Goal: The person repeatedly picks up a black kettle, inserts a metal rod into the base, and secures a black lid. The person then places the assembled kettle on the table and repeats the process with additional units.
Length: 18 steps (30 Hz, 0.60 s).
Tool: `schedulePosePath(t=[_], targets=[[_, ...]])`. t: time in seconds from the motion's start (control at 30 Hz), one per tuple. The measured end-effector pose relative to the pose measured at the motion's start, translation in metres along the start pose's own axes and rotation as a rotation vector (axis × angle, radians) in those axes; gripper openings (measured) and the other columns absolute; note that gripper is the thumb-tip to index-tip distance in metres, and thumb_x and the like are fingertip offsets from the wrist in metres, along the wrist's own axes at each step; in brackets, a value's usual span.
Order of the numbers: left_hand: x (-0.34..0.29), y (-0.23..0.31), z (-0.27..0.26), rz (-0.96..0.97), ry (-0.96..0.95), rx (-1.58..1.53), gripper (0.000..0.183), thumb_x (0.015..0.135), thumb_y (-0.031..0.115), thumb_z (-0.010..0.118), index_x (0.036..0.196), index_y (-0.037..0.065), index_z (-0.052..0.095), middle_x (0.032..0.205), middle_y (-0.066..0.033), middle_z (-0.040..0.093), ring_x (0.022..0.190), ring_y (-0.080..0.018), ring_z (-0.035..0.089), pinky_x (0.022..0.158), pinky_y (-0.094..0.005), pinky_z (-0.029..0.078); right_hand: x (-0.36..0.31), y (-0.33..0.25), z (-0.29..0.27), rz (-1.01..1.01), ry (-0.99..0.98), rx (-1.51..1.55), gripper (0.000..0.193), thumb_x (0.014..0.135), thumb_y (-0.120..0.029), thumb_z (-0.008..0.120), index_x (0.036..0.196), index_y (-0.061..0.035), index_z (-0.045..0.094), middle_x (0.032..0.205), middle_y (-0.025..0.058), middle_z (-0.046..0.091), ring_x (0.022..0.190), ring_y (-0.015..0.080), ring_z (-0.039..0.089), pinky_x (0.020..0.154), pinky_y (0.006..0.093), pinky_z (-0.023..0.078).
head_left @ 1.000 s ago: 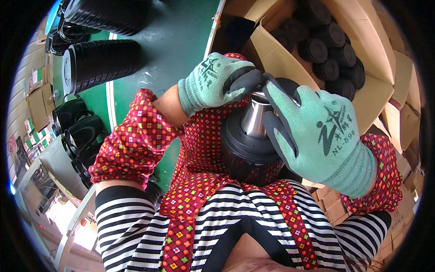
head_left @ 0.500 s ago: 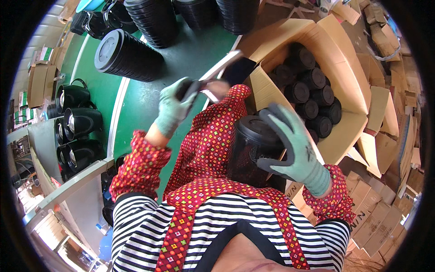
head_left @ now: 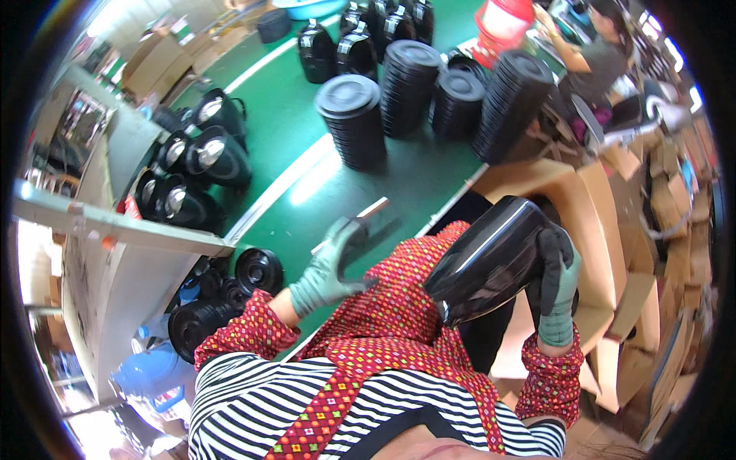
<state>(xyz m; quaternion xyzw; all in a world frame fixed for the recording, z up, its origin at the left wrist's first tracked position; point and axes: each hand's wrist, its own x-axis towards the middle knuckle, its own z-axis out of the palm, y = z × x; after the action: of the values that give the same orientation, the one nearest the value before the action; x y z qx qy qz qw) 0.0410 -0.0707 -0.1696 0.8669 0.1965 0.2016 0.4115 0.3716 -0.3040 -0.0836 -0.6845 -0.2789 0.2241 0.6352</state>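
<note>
My right hand [head_left: 558,287], in a green and black glove, grips one end of a glossy black canister [head_left: 491,261]. The canister lies tilted across the front of my red patterned apron, beside an open carton [head_left: 594,222]. My left hand [head_left: 333,264], gloved alike, is over the green table [head_left: 303,222] with thumb and fingers apart. Just behind its fingers shows a thin pale strip [head_left: 373,207]; whether the hand touches it, I cannot tell. The canister and my right arm hide much of the carton's inside.
Several stacks of round black lids [head_left: 349,96] stand on the table. Black handled vessels [head_left: 215,153] lie at left, with more [head_left: 356,57] at the back. Beyond are a red bucket [head_left: 506,15], a blue basin [head_left: 310,8] and another person [head_left: 594,61]. Flattened cartons [head_left: 675,230] lie right.
The canister stood upright against my apron and is now raised and tipped, with my right hand on its end. My left hand has lowered and its fingers have spread. My view has swung left.
</note>
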Motion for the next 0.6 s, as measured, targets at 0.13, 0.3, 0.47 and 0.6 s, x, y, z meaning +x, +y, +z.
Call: schedulePosePath(t=[0.13,0.3,0.47,0.6], targets=[[-0.006,0.053,-0.010,0.090,-0.151,-0.550,0.099,0.080,0.019,0.092,0.159,0.007,0.035,0.167,-0.0208,0.025,0.151,-0.0347,0.038,0.110,-0.0476,0.050,0.018,-0.003,0.058,0.047,-0.075,0.126,0.050,0.110,-0.043,0.053,0.126,0.0013,0.071,0.112,0.0078,0.075,0.101,0.0150,0.069,0.092,0.0310,0.055],[-0.027,0.068,-0.078,0.056,0.015,-0.329,0.037,0.095,0.008,0.074,0.129,-0.003,0.064,0.161,-0.0257,0.040,0.147,-0.0342,0.047,0.106,-0.0392,0.051,0.027,0.020,0.162,0.448,-0.405,0.480,0.064,0.109,-0.056,0.047,0.132,-0.0008,0.068,0.123,0.0114,0.073,0.105,0.0208,0.073,0.093,0.0361,0.060],[-0.054,0.051,-0.104,-0.293,0.295,-0.723,0.025,0.103,0.013,0.063,0.119,-0.006,0.063,0.114,-0.0128,0.068,0.087,-0.0170,0.070,0.075,-0.0323,0.057,0.026,0.009,0.219,0.575,-0.700,0.383,0.066,0.111,-0.055,0.039,0.145,-0.0020,0.055,0.125,0.0160,0.070,0.106,0.0268,0.073,0.083,0.0377,0.065],[-0.027,0.051,-0.138,-0.450,0.535,-0.487,0.023,0.103,0.021,0.065,0.114,0.002,0.068,0.097,-0.0045,0.069,0.075,-0.0125,0.066,0.067,-0.0283,0.055,0.031,0.027,0.248,0.715,-0.601,0.543,0.064,0.111,-0.053,0.039,0.143,0.0004,0.054,0.119,0.0176,0.070,0.098,0.0291,0.073,0.089,0.0431,0.063]])
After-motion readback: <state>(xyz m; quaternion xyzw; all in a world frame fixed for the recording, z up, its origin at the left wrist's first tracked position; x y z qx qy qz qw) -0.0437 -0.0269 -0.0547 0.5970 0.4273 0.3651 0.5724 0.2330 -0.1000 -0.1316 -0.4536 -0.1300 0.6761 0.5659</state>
